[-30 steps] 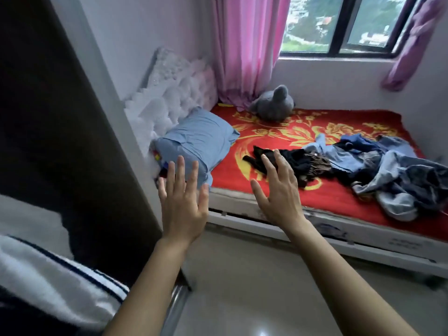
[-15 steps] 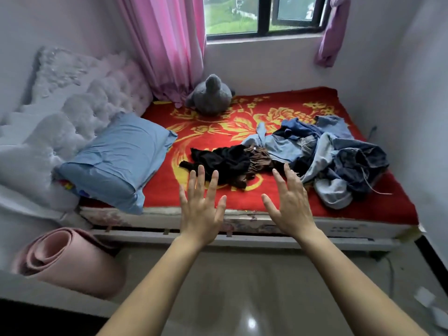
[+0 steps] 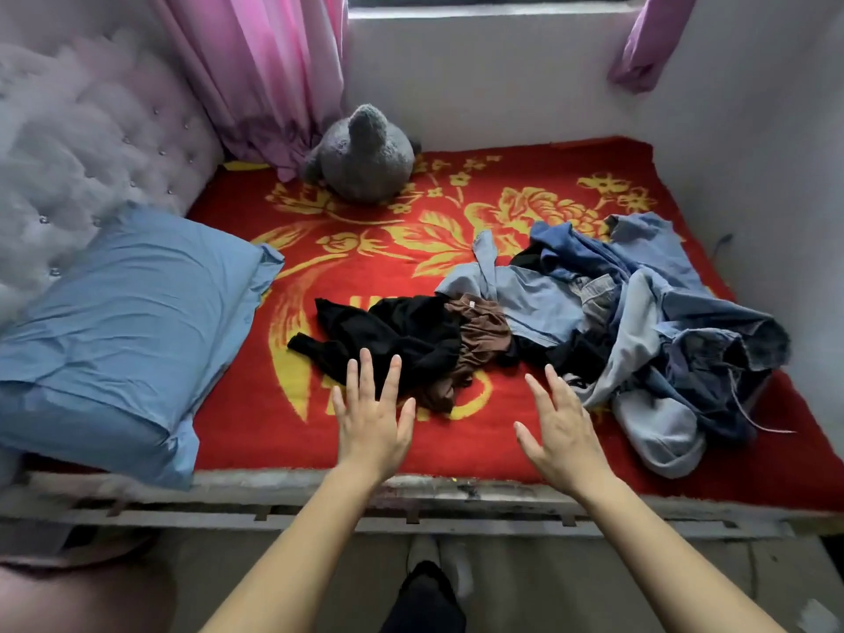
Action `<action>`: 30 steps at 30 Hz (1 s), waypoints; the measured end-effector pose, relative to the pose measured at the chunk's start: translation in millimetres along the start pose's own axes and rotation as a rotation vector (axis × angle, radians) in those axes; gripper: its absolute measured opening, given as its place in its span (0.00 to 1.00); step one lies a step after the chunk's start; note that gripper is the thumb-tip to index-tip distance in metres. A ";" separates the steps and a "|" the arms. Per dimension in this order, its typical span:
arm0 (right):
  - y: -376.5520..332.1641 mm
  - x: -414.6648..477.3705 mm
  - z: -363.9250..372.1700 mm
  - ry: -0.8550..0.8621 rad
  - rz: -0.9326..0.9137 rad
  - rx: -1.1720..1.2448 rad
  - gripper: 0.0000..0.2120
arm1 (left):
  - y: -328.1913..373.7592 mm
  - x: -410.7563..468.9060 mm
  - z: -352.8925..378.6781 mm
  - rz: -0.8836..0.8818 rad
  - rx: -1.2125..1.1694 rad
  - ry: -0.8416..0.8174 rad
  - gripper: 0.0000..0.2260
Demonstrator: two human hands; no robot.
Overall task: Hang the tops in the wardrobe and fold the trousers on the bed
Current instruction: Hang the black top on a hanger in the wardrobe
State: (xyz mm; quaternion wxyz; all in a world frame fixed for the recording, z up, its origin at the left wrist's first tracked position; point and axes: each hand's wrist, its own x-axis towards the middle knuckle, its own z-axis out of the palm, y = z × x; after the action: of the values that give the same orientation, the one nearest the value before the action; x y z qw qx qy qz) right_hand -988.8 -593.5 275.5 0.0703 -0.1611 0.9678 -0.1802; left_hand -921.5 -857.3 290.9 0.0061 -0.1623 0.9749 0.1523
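Note:
A heap of clothes lies on the bed's red and yellow blanket (image 3: pixel 456 185). A black garment (image 3: pixel 392 331) is at the heap's left, a brown one (image 3: pixel 482 333) beside it, and light and dark blue denim pieces (image 3: pixel 639 312) are tangled to the right. My left hand (image 3: pixel 370 418) hovers with fingers straight and spread just in front of the black garment. My right hand (image 3: pixel 559 427), also spread, hangs near the front edge of the denim pile. Neither hand holds anything. The wardrobe is out of view.
A blue pillow (image 3: pixel 123 322) lies at the bed's left against a tufted white headboard (image 3: pixel 82 143). A grey plush toy (image 3: pixel 363 155) sits at the back by the pink curtain (image 3: pixel 260 70). Walls close the bed's far and right sides. The bed frame edge (image 3: pixel 411 495) runs below my wrists.
The view swung from the wardrobe side to face the bed and came closer. Both hands stayed spread and moved forward over the blanket toward the clothes.

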 end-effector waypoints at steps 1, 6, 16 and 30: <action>3.5 20.2 3.7 -0.020 0.021 0.002 0.35 | -2.2 22.4 5.0 0.003 0.004 -0.013 0.30; 21.6 100.6 31.1 -0.145 0.108 0.055 0.35 | -11.3 109.2 40.0 -0.032 -0.003 -0.108 0.32; 83.8 221.1 214.2 -0.428 0.136 0.286 0.32 | -27.1 219.3 208.5 -0.208 -0.117 -0.177 0.35; 49.7 303.5 284.7 0.018 0.169 0.593 0.18 | -74.5 204.3 320.6 -0.366 0.052 -0.348 0.29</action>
State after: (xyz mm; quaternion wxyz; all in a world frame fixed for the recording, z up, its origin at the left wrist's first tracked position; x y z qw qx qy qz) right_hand -1232.5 -744.8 -30.0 0.1202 -0.0510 0.8836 -0.4496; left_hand -1103.3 -892.9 -49.3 0.2055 -0.3070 0.9172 0.1491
